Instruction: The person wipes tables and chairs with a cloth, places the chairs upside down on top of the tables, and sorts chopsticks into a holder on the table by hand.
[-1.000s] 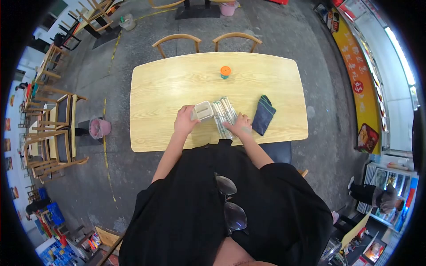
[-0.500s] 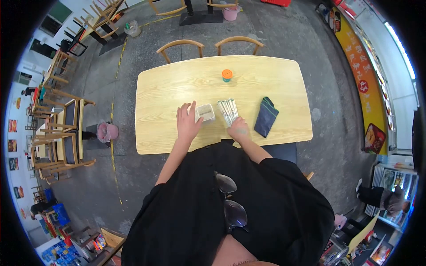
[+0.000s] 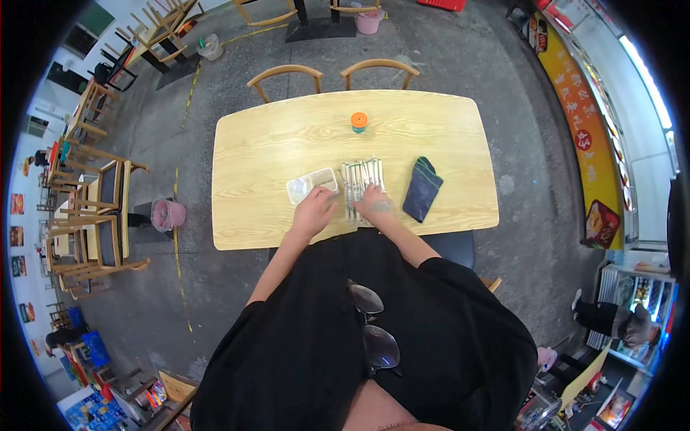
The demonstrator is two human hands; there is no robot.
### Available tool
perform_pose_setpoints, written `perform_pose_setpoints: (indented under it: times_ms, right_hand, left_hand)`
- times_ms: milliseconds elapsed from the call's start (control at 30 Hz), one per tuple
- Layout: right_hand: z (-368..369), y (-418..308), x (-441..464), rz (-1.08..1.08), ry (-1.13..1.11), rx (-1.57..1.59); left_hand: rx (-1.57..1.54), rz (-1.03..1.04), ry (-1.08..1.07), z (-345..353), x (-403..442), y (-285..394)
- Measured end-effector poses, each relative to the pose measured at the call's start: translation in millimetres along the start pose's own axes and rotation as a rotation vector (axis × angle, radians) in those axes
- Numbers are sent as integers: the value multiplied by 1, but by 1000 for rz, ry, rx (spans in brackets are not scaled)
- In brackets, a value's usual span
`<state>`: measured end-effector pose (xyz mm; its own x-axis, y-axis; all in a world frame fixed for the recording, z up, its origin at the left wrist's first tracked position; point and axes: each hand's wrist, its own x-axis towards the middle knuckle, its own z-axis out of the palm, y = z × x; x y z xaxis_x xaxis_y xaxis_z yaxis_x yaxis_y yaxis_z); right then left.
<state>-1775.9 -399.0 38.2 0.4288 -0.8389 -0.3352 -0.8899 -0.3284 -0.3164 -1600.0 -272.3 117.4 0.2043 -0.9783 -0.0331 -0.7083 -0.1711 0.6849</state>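
Note:
Near the front edge of the wooden table [image 3: 273,144], a white divided container [image 3: 325,178] lies to the left of a row of wrapped sticks [image 3: 364,172]. My left hand [image 3: 314,213] is at the container's front edge, its fingers bent and apart, with nothing visible in them. My right hand [image 3: 375,204] rests on the lower part of the wrapped sticks, fingers spread over them. A folded dark cloth [image 3: 422,190] with a green edge lies to the right. Farther back stands a small jar with an orange lid [image 3: 359,121].
Two wooden chairs [image 3: 379,65] stand behind the table. A dark seat [image 3: 454,248] is partly under its front edge. On the left are stacked chairs [image 3: 108,215] and a pink bin [image 3: 167,215]. A person [image 3: 618,321] is at the far right.
The wrapped sticks, gathered in my right hand half a second ago, are now spread side by side under it. My left hand has moved down and right, uncovering the container's left part.

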Motion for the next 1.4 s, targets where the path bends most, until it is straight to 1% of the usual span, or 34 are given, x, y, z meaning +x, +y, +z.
perform_pose_setpoints:
  times_ms: [33, 100, 233, 333, 433, 533, 633, 767, 833, 933, 1033, 1067, 1133, 1200, 1233, 1300, 1400]
  right_hand:
    - [8, 3, 7, 40, -74, 59]
    - [19, 12, 14, -1, -75, 12]
    - [25, 21, 23, -83, -95, 8]
    - [27, 21, 31, 82, -109, 63]
    - [27, 27, 36, 57, -103, 126]
    - [34, 35, 39, -5, -33, 155]
    - [34, 41, 45, 39, -117, 246]
    - [35, 48, 53, 123, -158, 330]
    - [16, 43, 44, 138, -176, 411]
    - [-14, 27, 26, 54, -178, 814]
    - [-74, -5, -6, -116, -361, 947]
    - [-88, -12, -14, -145, -447, 949]
    - [-99, -24, -24, -234, -484, 936]
    - [-103, -31, -27, -298, -510, 946]
    - [-104, -33, -28, -302, -500, 883]
    - [-104, -38, -28, -310, -481, 759]
    - [-96, -41, -23, -359, -421, 690]
  left_hand:
    - [-8, -30, -47, 3, 0, 1]
    - [57, -15, -58, 26, 1, -17]
    - [120, 45, -92, 31, -1, -27]
    - [61, 31, -96, 28, -2, -26]
    - [9, 82, -103, 25, -2, -28]
    - [1, 47, -132, 25, -3, -30]
    - [-10, 134, -84, 26, 2, -35]
    - [-130, 114, -44, 21, 9, -25]
    - [-152, 81, -47, 19, 13, -20]
    - [-299, -18, -42, 13, 14, -9]
    - [-637, -111, 16, 18, 20, -4]
    - [-753, -165, -7, 14, 21, 3]
    - [-985, -276, -56, -1, 25, 20]
    - [-903, -309, -86, -3, 28, 15]
    - [-864, -325, -101, -5, 28, 13]
    - [-853, -324, -95, -6, 27, 10]
    - [-913, -287, -59, -6, 23, 10]
